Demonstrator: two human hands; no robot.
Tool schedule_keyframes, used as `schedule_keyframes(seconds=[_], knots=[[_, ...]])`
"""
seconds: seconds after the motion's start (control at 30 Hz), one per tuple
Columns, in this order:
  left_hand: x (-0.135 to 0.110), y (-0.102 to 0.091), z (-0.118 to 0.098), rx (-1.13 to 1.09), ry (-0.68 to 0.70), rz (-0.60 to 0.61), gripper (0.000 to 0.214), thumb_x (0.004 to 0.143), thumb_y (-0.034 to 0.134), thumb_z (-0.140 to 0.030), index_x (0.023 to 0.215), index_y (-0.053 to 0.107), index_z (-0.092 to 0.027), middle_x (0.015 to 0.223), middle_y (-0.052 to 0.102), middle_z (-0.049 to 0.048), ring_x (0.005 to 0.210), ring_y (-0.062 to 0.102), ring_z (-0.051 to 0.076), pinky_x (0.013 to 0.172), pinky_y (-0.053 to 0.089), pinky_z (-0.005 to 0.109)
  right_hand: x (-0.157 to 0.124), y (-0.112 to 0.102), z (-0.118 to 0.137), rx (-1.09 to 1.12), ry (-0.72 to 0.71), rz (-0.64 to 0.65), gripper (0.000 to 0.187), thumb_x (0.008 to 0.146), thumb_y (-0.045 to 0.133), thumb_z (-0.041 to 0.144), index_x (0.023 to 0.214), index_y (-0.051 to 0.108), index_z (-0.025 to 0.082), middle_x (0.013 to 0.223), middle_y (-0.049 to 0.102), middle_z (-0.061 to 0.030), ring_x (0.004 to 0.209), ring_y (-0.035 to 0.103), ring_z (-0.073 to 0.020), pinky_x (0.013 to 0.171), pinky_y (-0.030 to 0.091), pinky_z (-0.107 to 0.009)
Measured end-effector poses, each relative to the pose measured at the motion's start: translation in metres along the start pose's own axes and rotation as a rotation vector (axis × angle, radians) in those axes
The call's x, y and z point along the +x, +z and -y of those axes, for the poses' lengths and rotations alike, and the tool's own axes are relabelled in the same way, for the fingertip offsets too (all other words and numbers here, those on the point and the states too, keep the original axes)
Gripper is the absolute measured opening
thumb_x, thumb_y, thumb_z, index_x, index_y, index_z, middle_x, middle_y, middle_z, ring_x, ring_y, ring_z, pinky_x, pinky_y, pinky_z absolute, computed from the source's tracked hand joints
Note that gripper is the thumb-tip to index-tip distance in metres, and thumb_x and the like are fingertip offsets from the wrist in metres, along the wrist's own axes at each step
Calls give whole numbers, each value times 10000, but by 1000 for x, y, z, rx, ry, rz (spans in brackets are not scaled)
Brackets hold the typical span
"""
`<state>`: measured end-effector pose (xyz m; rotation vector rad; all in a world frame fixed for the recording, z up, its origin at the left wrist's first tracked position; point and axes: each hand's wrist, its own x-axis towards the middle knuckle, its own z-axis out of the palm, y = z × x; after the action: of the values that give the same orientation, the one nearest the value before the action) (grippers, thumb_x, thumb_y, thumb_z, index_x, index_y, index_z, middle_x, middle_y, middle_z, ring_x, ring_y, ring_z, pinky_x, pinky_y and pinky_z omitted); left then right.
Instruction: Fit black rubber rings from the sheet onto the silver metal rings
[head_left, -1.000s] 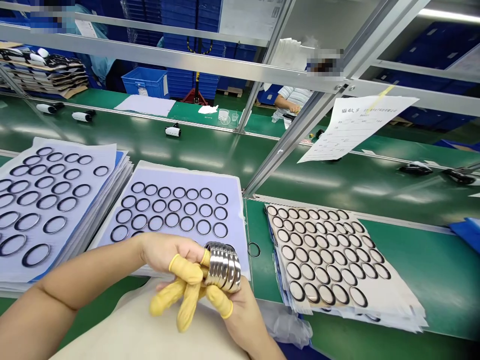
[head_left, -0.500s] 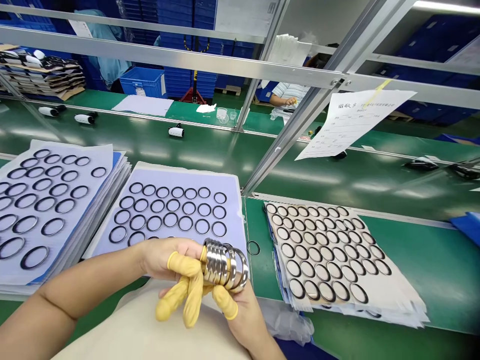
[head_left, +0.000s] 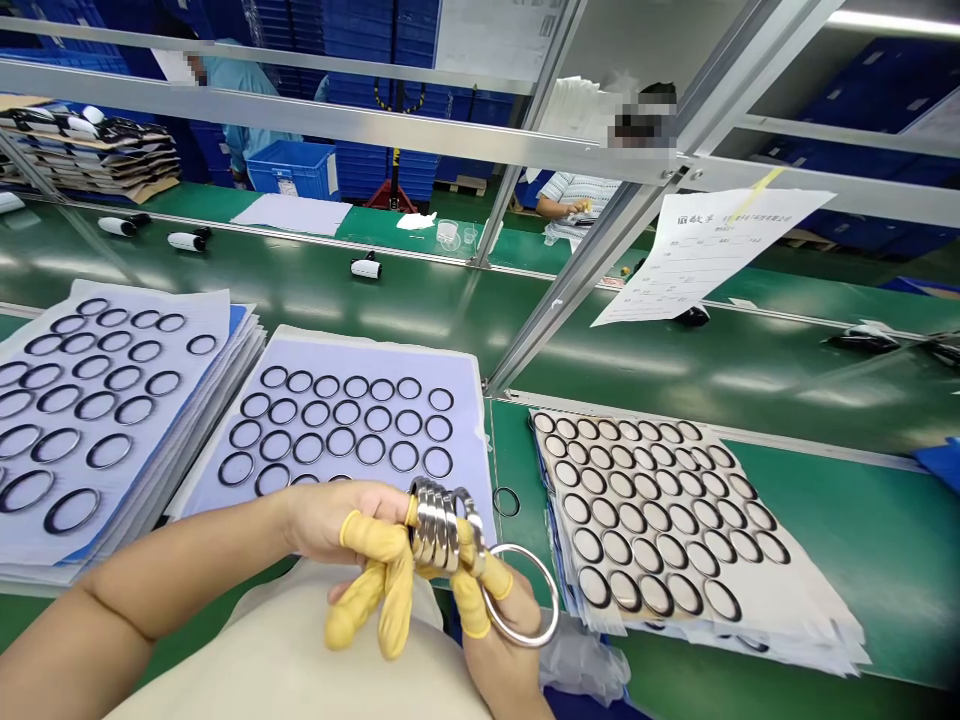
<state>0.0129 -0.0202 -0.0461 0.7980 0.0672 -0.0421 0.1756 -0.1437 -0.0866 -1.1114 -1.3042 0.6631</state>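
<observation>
Two hands, with yellow latex finger cots (head_left: 373, 548) on several fingers. Left hand (head_left: 330, 525): partly closed, one capped fingertip pressing the near end of a stack of polished steel rings (head_left: 439, 525), held on edge above a beige apron (head_left: 262, 650). Right hand (head_left: 499, 650): half curled at the far end, fingers bracing the stack. One further steel ring (head_left: 556, 600): looped over the right fingers, tilted away from the stack. Nearby: lavender sheet (head_left: 454, 365) of black-rimmed rings, just ahead; loose black ring (head_left: 507, 502) on a green conveyor belt (head_left: 862, 530); tan-backed pile of ringed sheets (head_left: 802, 590), to the right.
</observation>
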Motion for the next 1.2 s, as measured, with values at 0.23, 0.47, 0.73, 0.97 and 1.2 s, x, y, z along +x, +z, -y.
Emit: schedule_keyframes(seconds=[0.23, 0.47, 0.73, 0.97, 1.2], knots=[[4, -7, 7, 8, 6, 75, 691, 800, 655, -538, 1303, 501, -90, 588, 695, 43, 420, 621, 173, 461, 488, 255, -11, -55, -65, -471, 411, -286, 389, 947, 461, 385, 1235, 616, 176, 1037, 739, -97, 819, 696, -229, 828, 537, -399], [10, -11, 12, 18, 16, 114, 660, 826, 645, -510, 1308, 485, -88, 598, 694, 35, 490, 656, 186, 493, 500, 259, 6, -97, -168, -819, 1001, -94, 239, 929, 577, 314, 1101, 643, 162, 1064, 689, -93, 931, 668, -229, 839, 533, -431], [10, -15, 17, 53, -36, 26, 624, 758, 685, -558, 1184, 545, -124, 606, 686, 18, 481, 651, 189, 497, 508, 281, 12, -94, -153, -587, 907, 24, 463, 989, 360, 410, 1345, 467, 134, 1101, 701, -128, 854, 708, -230, 824, 559, -405], [14, -16, 15, 32, -60, 6, 512, 724, 709, -569, 976, 581, -142, 587, 673, 12, 419, 603, 156, 435, 479, 251, 3, -66, -45, -152, 283, 336, 418, 971, 414, 383, 1358, 516, 263, 1034, 744, -55, 840, 705, -206, 814, 566, -339], [20, -13, 18, 1, -116, 25, 444, 734, 703, -554, 824, 613, -129, 565, 651, 20, 399, 591, 152, 366, 444, 230, 17, -28, -5, -252, 85, 617, 292, 975, 426, 270, 1111, 684, 286, 911, 745, -47, 796, 672, -197, 781, 551, -306]])
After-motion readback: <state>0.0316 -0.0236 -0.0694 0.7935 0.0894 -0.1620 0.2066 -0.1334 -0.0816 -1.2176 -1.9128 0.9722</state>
